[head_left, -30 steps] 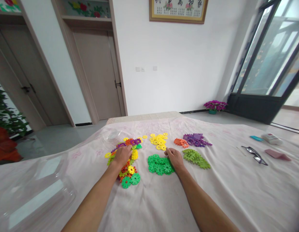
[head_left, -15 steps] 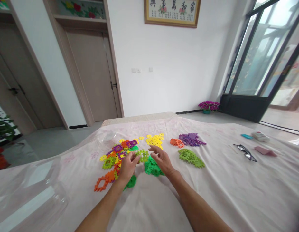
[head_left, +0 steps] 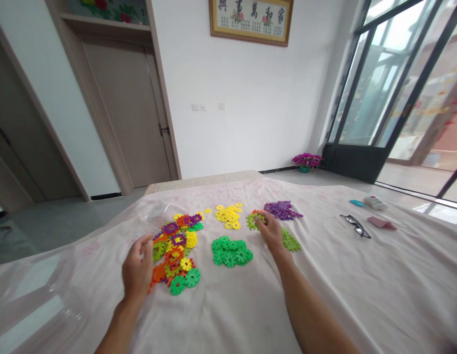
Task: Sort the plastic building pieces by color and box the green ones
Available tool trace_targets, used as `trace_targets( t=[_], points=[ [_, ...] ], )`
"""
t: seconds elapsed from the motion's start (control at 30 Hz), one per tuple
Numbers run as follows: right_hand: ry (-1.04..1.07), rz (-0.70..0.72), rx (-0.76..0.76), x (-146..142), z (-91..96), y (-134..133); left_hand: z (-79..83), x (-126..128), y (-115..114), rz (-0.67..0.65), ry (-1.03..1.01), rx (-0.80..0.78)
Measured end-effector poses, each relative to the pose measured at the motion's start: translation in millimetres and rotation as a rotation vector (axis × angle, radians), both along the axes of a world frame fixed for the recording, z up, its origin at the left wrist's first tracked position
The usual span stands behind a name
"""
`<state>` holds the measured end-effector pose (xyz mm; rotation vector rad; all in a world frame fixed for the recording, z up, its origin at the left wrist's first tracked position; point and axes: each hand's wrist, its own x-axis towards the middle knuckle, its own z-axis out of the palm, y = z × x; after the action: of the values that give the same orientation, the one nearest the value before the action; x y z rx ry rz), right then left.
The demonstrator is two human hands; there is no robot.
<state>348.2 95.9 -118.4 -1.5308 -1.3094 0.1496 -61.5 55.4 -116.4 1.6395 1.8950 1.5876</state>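
Observation:
A mixed pile of toothed plastic building pieces (head_left: pixel 174 255) in orange, purple, yellow and green lies left of centre. My left hand (head_left: pixel 136 270) is at its left edge with fingers loosely curled and apart, and nothing shows in them. Over on the right, my right hand (head_left: pixel 271 233) pinches a light green building piece (head_left: pixel 253 221) between thumb and fingers. Partly behind that hand lies a pile of light green pieces (head_left: pixel 290 241). Just beyond is a purple pile (head_left: pixel 283 210); the orange pieces (head_left: pixel 258 212) beside it are mostly covered.
Round green pieces (head_left: pixel 231 251) are heaped mid-table, with a yellow heap (head_left: pixel 228 216) farther back. Clear plastic packaging (head_left: pixel 40 305) lies at the left. Eyeglasses (head_left: pixel 356 226), a pink cloth (head_left: pixel 381 222) and a white packet (head_left: pixel 375 202) rest at the right on the tablecloth (head_left: pixel 228 314).
My right hand has moved right toward the light green pile and now holds the light green piece, which was in my left hand. My left hand has moved left to the mixed pile's edge.

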Motion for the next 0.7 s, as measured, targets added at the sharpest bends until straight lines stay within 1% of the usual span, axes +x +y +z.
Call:
trace_targets(
  t=[0.07, 0.1, 0.17, 0.2, 0.27, 0.33, 0.4, 0.47, 0.57, 0.7],
  points=[
    [-0.025, -0.126, -0.090, 23.6, -1.0, -3.4, -12.0, -29.3, 0.1, 0.202, 0.012, -0.005],
    [-0.047, -0.178, -0.139, 32.5, -2.2, -5.5, -18.6, -40.2, 0.1, 0.269, 0.029, -0.032],
    [-0.100, -0.273, -0.202, 43.7, -4.9, -8.9, -30.3, -54.2, 0.5, 0.344, 0.053, -0.132],
    [-0.127, -0.312, -0.206, 46.2, -6.1, -9.9, -34.8, -57.9, 1.0, 0.364, 0.053, -0.196],
    [-0.179, -0.375, -0.177, 45.8, -7.9, -10.2, -40.8, -60.7, 2.2, 0.362, 0.057, -0.308],
    [-0.236, -0.403, -0.130, 40.5, -9.1, -8.9, -43.7, -60.9, 3.6, 0.325, 0.084, -0.379],
    [-0.293, -0.400, -0.098, 33.4, -9.8, -7.5, -45.1, -60.9, 4.8, 0.278, 0.128, -0.414],
    [-0.329, -0.388, -0.104, 27.2, -10.0, -7.1, -46.1, -61.5, 5.5, 0.240, 0.172, -0.429],
    [-0.356, -0.382, -0.172, 22.2, -9.5, -7.6, -46.9, -62.4, 5.9, 0.208, 0.239, -0.435],
    [-0.396, -0.360, -0.350, 23.1, -4.8, -2.4, -45.9, -62.1, 6.0, 0.196, 0.295, -0.466]
  ],
)
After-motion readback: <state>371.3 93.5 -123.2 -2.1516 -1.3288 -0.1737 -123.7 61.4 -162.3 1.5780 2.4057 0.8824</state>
